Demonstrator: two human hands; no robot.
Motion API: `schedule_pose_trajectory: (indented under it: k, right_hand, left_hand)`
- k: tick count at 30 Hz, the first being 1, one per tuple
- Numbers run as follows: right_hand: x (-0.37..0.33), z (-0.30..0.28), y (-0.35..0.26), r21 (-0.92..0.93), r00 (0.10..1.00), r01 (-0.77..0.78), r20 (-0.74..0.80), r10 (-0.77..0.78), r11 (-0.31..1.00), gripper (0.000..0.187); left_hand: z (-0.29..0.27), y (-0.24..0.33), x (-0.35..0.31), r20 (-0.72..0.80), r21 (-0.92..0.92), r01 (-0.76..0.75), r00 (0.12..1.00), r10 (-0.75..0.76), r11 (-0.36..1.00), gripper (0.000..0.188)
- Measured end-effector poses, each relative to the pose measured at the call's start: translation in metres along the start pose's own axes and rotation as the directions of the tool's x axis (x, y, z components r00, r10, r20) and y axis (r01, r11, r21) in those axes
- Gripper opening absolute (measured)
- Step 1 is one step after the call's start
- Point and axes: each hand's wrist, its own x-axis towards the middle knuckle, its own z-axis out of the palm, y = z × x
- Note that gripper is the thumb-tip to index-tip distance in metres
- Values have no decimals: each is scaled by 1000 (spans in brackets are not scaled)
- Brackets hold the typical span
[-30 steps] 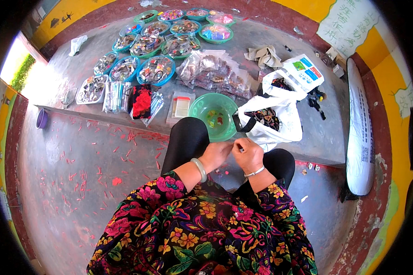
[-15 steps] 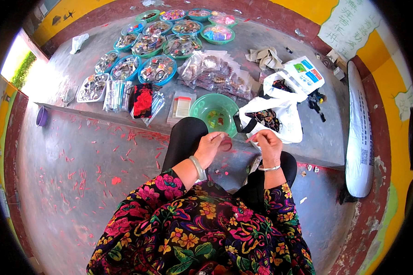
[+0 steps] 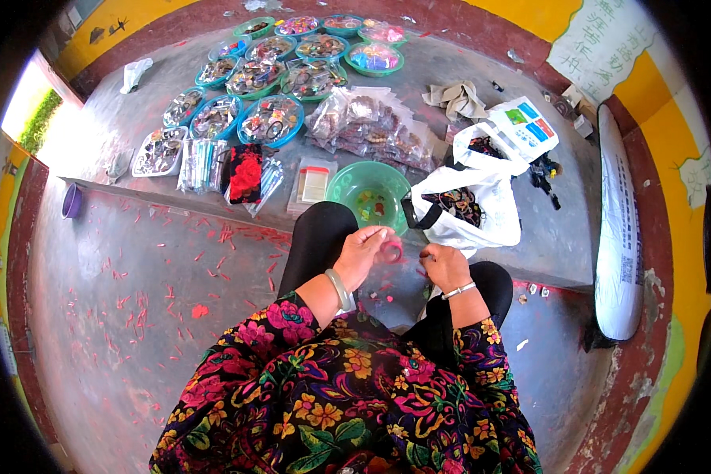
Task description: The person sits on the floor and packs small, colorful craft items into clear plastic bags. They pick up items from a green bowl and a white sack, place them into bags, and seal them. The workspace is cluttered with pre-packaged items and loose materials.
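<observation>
In front of my knees, my left hand (image 3: 362, 254) pinches a small pinkish-red ring-shaped piece (image 3: 391, 250) between thumb and fingers. The piece is too small and blurred to name its kind. A little to its right is my right hand (image 3: 448, 267), its fingers curled in, and whatever may be in them is hidden. The two hands are apart. Just beyond them, a green plastic basin (image 3: 341, 188) stands on the raised ledge with a few small coloured bits in its bottom. Right of the basin, a white bag (image 3: 494, 207) lies open, showing dark patterned items.
Several basins of packed trinkets (image 3: 272, 118) fill the ledge at the back. Nearer lie a pile of clear packets (image 3: 371, 126), a black pouch with red flowers (image 3: 246, 174) and clear-wrapped sticks (image 3: 201, 164). Red scraps (image 3: 138, 316) litter the floor; a purple bucket (image 3: 72, 201) stands left.
My right hand has moved slightly down and left and curled in; the thin pink bit at its fingertips no longer shows. The ring-shaped piece in my left hand has turned slightly.
</observation>
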Motion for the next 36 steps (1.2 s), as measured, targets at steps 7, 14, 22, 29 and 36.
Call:
schedule_pose_trajectory:
  k: [7,14,22,29,36]
  right_hand:
    - [5,1,7,352,998,-57,40,46,934,14]
    - [6,7,4,531,992,7,-111,61,848,18]
    - [7,2,9,457,988,-123,140,66,881,23]
    - [8,2,11,830,961,-274,252,112,486,18]
    - [3,-11,-17,863,962,-269,266,68,429,14]
  left_hand:
    - [-1,-2,0,38,20,-8,999,7,1000,21]
    - [-1,-4,-1,80,83,-31,997,25,996,23]
    - [0,-3,-2,75,96,-41,997,34,994,24]
    - [-1,-4,0,69,122,-29,997,21,992,23]
    - [1,-3,-2,92,107,22,995,-32,994,23]
